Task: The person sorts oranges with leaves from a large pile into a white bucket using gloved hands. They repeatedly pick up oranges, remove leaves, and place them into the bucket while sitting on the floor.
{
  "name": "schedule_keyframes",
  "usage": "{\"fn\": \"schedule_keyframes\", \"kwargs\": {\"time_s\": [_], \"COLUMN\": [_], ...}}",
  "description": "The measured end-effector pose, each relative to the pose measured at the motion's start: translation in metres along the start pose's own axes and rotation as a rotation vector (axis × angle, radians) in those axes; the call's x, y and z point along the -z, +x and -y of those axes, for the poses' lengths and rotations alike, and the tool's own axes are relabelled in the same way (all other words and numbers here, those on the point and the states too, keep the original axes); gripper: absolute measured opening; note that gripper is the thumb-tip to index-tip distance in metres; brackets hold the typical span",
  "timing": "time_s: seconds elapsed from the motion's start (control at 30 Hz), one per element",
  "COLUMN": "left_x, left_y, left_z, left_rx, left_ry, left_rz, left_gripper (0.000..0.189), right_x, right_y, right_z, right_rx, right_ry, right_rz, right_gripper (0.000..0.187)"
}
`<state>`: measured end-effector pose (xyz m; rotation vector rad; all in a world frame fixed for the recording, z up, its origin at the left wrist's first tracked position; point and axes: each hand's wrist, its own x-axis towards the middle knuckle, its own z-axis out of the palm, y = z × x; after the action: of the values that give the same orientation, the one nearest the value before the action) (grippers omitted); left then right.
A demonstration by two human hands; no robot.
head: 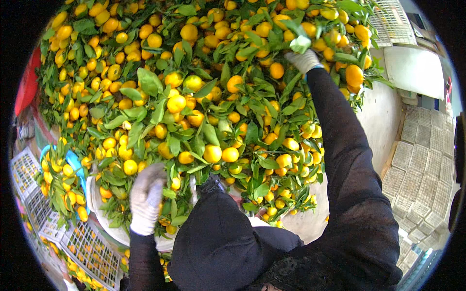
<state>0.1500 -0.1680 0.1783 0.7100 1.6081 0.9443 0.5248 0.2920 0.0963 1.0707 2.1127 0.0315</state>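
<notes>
A large heap of mandarins (213,154) with green leaves and stems fills the space before me. My right hand (305,61), in a whitish knit glove, reaches into the upper right of the heap. Its fingertips are partly hidden, so I cannot tell whether they grip a fruit. A pale green, crumpled-looking piece (300,44) shows just above that hand. Motion blurs my left hand (147,200), gloved too, at the heap's near left side. It is above a white tub (103,218) that has leafy mandarins in it; whether it holds anything is unclear.
Left of the tub stands a blue basket (77,165) with leafy mandarins. White plastic crates (93,251) line the lower left, near another person's sleeve (70,284). A red object (29,85) is far left. Stacked crates (418,163) and a white container (415,71) are at right.
</notes>
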Motion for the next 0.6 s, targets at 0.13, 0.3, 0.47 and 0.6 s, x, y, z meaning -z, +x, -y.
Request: {"fn": "schedule_keyframes", "kwargs": {"time_s": [0.13,0.3,0.47,0.6], "left_x": [-0.054,-0.116,-0.090,-0.064], "left_y": [0.036,0.072,0.046,0.028], "left_z": [-0.023,-0.011,0.028,0.038], "left_rx": [0.112,0.386,0.460,0.303], "left_ry": [-0.313,-1.057,-0.996,-0.640], "left_rz": [0.244,0.267,0.386,0.288], "left_gripper": [0.055,0.067,0.071,0.073], "right_x": [0.035,0.046,0.026,0.007], "right_y": [-0.076,-0.179,-0.194,-0.181], "right_z": [0.108,0.212,0.220,0.231], "right_rx": [0.021,0.563,0.521,0.056], "right_ry": [0.747,1.060,1.529,2.154], "right_rz": [-0.278,-0.334,-0.066,0.338], "right_gripper": [0.034,0.040,0.040,0.058]}}
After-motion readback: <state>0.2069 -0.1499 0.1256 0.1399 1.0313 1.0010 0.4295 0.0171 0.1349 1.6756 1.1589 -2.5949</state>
